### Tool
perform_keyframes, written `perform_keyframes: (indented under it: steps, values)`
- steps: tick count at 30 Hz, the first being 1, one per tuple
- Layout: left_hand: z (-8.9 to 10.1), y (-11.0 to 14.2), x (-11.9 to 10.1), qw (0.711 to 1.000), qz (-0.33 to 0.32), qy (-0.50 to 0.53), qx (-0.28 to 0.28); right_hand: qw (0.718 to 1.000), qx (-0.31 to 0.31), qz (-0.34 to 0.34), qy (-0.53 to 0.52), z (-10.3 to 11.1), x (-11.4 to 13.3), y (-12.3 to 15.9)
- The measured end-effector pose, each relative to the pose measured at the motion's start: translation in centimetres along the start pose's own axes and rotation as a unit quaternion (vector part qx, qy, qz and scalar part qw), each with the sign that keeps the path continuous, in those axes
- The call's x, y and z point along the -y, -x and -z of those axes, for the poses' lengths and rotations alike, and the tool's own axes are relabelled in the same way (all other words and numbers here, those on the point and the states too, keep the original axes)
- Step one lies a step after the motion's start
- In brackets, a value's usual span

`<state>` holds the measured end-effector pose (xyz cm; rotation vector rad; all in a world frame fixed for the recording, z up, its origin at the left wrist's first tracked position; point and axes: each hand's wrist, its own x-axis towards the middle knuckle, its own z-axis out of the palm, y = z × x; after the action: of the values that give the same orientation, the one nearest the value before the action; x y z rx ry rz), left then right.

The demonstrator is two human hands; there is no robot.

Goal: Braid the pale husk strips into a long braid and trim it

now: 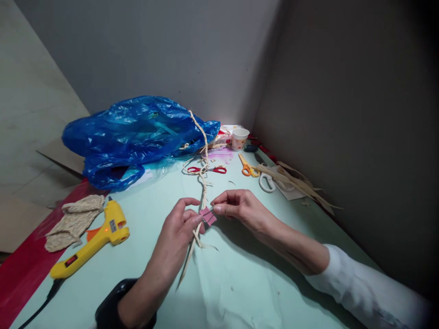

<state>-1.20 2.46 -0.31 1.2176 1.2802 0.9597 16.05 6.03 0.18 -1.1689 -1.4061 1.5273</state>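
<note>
A pale braided straw cord runs from the blue bag down the table to my hands, with loose strands trailing below. At the cord sits a pink binder clip. My left hand is closed around the cord beside the clip, its thumb at the clip's left edge. From the other side, my right hand pinches the clip's thin wire handle between thumb and fingertips. Part of the cord is hidden behind my left fingers.
A yellow glue gun and a woven straw piece lie at left. Behind are a blue plastic bag, red-handled scissors and a paper cup. Orange scissors, white-handled scissors and straw strips lie at right, near the wall.
</note>
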Motion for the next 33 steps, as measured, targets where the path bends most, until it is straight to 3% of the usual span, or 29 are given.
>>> perform_keyframes:
  steps: [5,13,20,26,33]
  values:
    - [0.1,0.1,-0.4,1.0,0.02,0.018,0.009,1.0,0.027,-0.004,-0.012,0.3,-0.5,-0.1]
    - [0.6,-0.1,-0.2,0.994,0.048,0.005,0.096,0.994,0.104,-0.017,-0.003,1.1,-0.2,0.8]
    - [1.9,0.1,-1.4,0.99,0.046,-0.038,0.124,0.983,0.068,0.052,0.163,0.4,0.5,2.8]
    - [1.5,0.5,-1.6,0.979,0.106,0.136,0.111,0.95,0.044,0.17,0.26,-0.3,1.0,3.9]
    - [1.2,0.9,-1.8,0.972,0.091,0.204,0.075,0.93,0.034,0.233,0.281,-0.4,0.3,4.0]
